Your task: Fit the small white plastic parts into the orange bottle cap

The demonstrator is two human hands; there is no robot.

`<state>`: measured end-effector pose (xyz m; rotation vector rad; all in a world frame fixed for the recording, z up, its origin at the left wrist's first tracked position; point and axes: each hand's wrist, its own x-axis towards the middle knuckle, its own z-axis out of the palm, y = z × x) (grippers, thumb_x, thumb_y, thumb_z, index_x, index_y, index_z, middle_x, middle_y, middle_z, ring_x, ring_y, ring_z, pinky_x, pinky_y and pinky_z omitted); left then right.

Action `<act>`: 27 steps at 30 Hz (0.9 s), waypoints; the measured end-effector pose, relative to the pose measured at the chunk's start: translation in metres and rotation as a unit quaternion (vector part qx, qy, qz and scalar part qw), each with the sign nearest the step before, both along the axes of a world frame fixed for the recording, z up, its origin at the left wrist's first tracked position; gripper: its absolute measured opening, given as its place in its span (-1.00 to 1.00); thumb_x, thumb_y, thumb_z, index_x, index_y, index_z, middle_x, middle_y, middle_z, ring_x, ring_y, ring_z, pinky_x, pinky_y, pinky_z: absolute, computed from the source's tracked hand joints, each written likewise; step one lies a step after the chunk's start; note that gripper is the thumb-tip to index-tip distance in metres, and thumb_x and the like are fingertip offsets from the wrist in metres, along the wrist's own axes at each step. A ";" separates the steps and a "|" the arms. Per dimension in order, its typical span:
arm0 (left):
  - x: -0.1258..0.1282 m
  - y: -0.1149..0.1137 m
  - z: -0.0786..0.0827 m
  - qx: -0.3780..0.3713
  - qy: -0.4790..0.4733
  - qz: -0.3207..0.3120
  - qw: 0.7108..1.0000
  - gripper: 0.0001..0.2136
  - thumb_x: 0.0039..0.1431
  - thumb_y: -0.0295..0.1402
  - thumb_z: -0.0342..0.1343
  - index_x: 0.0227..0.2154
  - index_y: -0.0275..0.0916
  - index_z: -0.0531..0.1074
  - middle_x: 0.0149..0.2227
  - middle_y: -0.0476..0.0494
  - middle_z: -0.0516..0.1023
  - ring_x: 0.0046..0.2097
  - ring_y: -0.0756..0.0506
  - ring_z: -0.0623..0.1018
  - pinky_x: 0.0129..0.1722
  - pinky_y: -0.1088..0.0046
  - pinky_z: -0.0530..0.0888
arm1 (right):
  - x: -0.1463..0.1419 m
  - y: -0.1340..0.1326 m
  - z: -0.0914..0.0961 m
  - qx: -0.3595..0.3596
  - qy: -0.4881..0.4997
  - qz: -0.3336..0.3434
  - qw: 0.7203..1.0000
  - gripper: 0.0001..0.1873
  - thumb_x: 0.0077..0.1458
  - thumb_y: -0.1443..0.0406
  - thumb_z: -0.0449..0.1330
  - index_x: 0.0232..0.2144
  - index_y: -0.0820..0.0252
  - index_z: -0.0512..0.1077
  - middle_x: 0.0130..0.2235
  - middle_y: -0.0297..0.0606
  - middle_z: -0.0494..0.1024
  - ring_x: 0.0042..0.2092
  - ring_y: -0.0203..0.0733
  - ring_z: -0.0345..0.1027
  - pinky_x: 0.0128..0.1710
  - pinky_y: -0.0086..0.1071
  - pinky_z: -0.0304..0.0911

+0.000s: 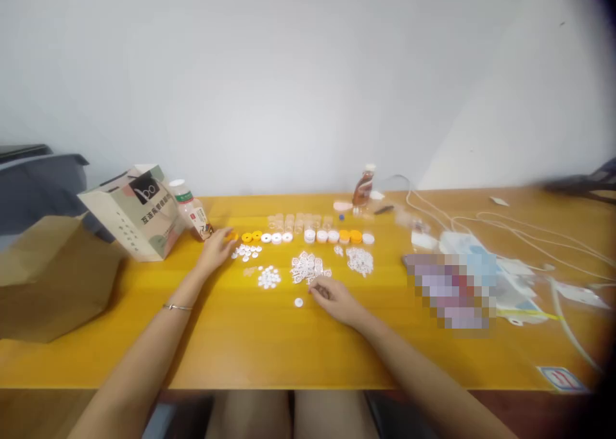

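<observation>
At the left end of a row of round caps, my left hand (215, 251) has its fingertips closed around a yellow cap (233, 236). My right hand (335, 299) rests low over the table, thumb and fingers drawn together; what they hold, if anything, is too blurred to make out. A single white disc (299, 302) lies just left of it. Beyond its fingertips is a pile of white patterned pieces (305, 267). More yellow caps (252, 236) and white caps (276, 238) continue the row. Small white discs (268, 276) lie between my hands.
Clear small cups (299, 222) stand behind the caps. A paper bag (139, 214) and a labelled bottle (191, 209) stand left, near a brown bag (58, 278). A brown bottle (364, 185) is at the back. Right are a pixelated object (450, 291), plastic packaging (513, 291) and white cables (543, 230).
</observation>
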<state>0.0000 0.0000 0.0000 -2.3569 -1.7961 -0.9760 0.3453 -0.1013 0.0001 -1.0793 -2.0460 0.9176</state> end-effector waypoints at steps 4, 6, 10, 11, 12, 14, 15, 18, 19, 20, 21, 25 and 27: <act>0.033 -0.025 0.021 0.061 -0.066 -0.026 0.996 -0.65 0.12 -0.24 -0.08 -0.05 -0.27 0.19 -0.08 -0.21 0.36 -0.05 -0.11 0.36 -0.06 0.34 0.30 | 0.000 0.000 0.001 0.004 -0.003 -0.001 1.000 -0.86 0.04 0.31 -0.01 -0.50 0.18 0.31 -0.55 -0.40 0.29 -0.55 -0.36 0.08 -0.57 -0.49 0.02; 0.057 -0.045 0.030 0.055 -0.089 -0.078 0.991 -0.67 0.12 -0.24 -0.07 -0.06 -0.25 0.21 -0.08 -0.18 0.37 -0.07 -0.09 0.38 -0.09 0.38 0.32 | 0.000 0.000 0.001 0.005 -0.004 0.000 1.000 -0.86 0.04 0.31 -0.01 -0.49 0.18 0.31 -0.55 -0.40 0.29 -0.54 -0.36 0.08 -0.57 -0.49 0.02; 0.104 -0.084 0.038 0.007 -0.041 -0.216 0.976 -0.65 0.11 -0.24 -0.04 -0.04 -0.20 0.20 -0.08 -0.17 0.38 -0.07 -0.08 0.38 -0.06 0.36 0.29 | 0.002 0.002 -0.001 0.001 -0.001 -0.001 1.000 -0.85 0.05 0.29 -0.01 -0.50 0.18 0.30 -0.54 -0.39 0.31 -0.54 -0.36 0.10 -0.55 -0.49 0.04; 0.112 -0.091 0.038 -0.011 -0.009 -0.252 0.968 -0.65 0.12 -0.25 -0.04 -0.02 -0.19 0.20 -0.08 -0.17 0.38 -0.06 -0.08 0.37 -0.05 0.35 0.28 | 0.002 0.002 -0.002 0.001 -0.001 -0.003 1.000 -0.85 0.05 0.29 -0.02 -0.50 0.18 0.30 -0.54 -0.39 0.31 -0.54 -0.36 0.10 -0.55 -0.48 0.04; 0.119 -0.098 0.037 -0.025 0.019 -0.283 0.959 -0.65 0.12 -0.25 -0.04 -0.02 -0.18 0.20 -0.09 -0.16 0.40 -0.07 -0.08 0.38 -0.06 0.34 0.28 | 0.002 0.003 -0.003 0.002 -0.002 -0.003 1.000 -0.85 0.05 0.29 -0.02 -0.49 0.17 0.31 -0.54 -0.40 0.31 -0.54 -0.36 0.10 -0.54 -0.48 0.05; 0.129 -0.106 0.036 -0.047 0.057 -0.320 0.945 -0.65 0.13 -0.24 -0.05 -0.01 -0.17 0.19 -0.12 -0.15 0.41 -0.09 -0.08 0.39 -0.08 0.35 0.27 | 0.002 0.004 -0.004 0.005 -0.001 -0.004 1.000 -0.85 0.05 0.29 -0.02 -0.47 0.17 0.32 -0.54 -0.40 0.32 -0.54 -0.35 0.10 -0.54 -0.48 0.05; 0.133 -0.108 0.034 -0.054 0.065 -0.330 0.940 -0.65 0.13 -0.24 -0.05 -0.01 -0.16 0.19 -0.13 -0.14 0.42 -0.11 -0.07 0.39 -0.09 0.36 0.28 | 0.002 0.004 -0.004 0.007 0.000 -0.004 1.000 -0.85 0.05 0.29 -0.02 -0.47 0.17 0.33 -0.53 -0.39 0.33 -0.53 -0.35 0.11 -0.53 -0.48 0.06; 0.138 -0.110 0.030 -0.067 0.062 -0.345 0.934 -0.64 0.14 -0.23 -0.06 0.00 -0.16 0.18 -0.16 -0.14 0.43 -0.13 -0.06 0.40 -0.12 0.39 0.29 | 0.002 0.004 -0.005 0.012 0.002 -0.004 1.000 -0.84 0.05 0.29 -0.02 -0.47 0.17 0.33 -0.53 -0.39 0.32 -0.53 -0.35 0.12 -0.53 -0.48 0.07; 0.138 -0.109 0.029 -0.071 0.058 -0.347 0.933 -0.64 0.14 -0.23 -0.06 0.00 -0.16 0.17 -0.15 -0.14 0.42 -0.13 -0.06 0.40 -0.13 0.40 0.29 | 0.001 0.005 -0.005 0.013 0.001 -0.004 1.000 -0.85 0.05 0.29 -0.02 -0.47 0.17 0.33 -0.54 -0.39 0.32 -0.53 -0.35 0.11 -0.54 -0.48 0.06; 0.138 -0.109 0.028 -0.074 0.055 -0.348 0.933 -0.64 0.13 -0.23 -0.05 0.00 -0.15 0.17 -0.15 -0.14 0.42 -0.13 -0.06 0.39 -0.13 0.40 0.29 | 0.001 0.005 -0.005 0.013 0.000 -0.004 1.000 -0.85 0.05 0.29 -0.01 -0.47 0.17 0.33 -0.55 -0.40 0.31 -0.54 -0.35 0.10 -0.55 -0.48 0.06; 0.138 -0.108 0.027 -0.077 0.053 -0.349 0.933 -0.63 0.13 -0.23 -0.05 0.00 -0.15 0.16 -0.14 -0.14 0.42 -0.12 -0.07 0.39 -0.12 0.40 0.28 | 0.001 0.005 -0.004 0.014 -0.001 -0.004 1.000 -0.85 0.05 0.29 -0.01 -0.47 0.17 0.33 -0.56 -0.40 0.30 -0.54 -0.35 0.09 -0.55 -0.48 0.05; 0.138 -0.107 0.022 -0.089 0.058 -0.351 0.930 -0.61 0.13 -0.23 -0.05 0.03 -0.14 0.13 -0.15 -0.13 0.42 -0.14 -0.06 0.39 -0.12 0.40 0.27 | 0.001 0.005 -0.004 0.015 -0.006 0.001 1.000 -0.84 0.06 0.30 -0.02 -0.46 0.17 0.33 -0.55 -0.39 0.31 -0.54 -0.35 0.09 -0.55 -0.47 0.06; 0.138 -0.107 0.021 -0.092 0.059 -0.350 0.930 -0.60 0.13 -0.23 -0.05 0.03 -0.13 0.13 -0.17 -0.13 0.43 -0.15 -0.06 0.39 -0.12 0.40 0.27 | 0.001 0.005 -0.004 0.016 -0.006 0.000 1.000 -0.84 0.06 0.29 -0.03 -0.46 0.16 0.33 -0.55 -0.39 0.31 -0.54 -0.34 0.10 -0.54 -0.47 0.06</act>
